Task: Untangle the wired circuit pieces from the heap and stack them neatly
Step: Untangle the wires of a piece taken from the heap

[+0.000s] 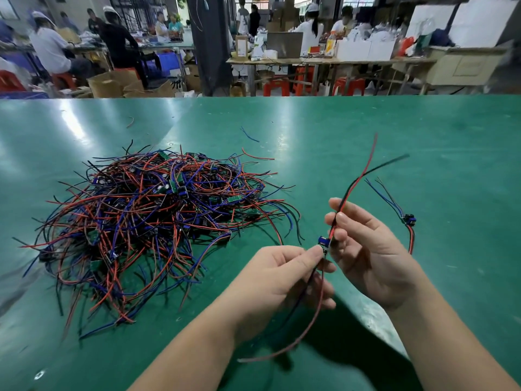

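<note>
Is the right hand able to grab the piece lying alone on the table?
Probably, once freed: the right hand is pinching the held piece. The lone piece lies just beside it, nothing between.

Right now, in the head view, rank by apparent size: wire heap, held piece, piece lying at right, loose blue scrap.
1. wire heap
2. held piece and piece lying at right: the held one looks longer but is nearer the camera, so unranked
3. loose blue scrap
</note>
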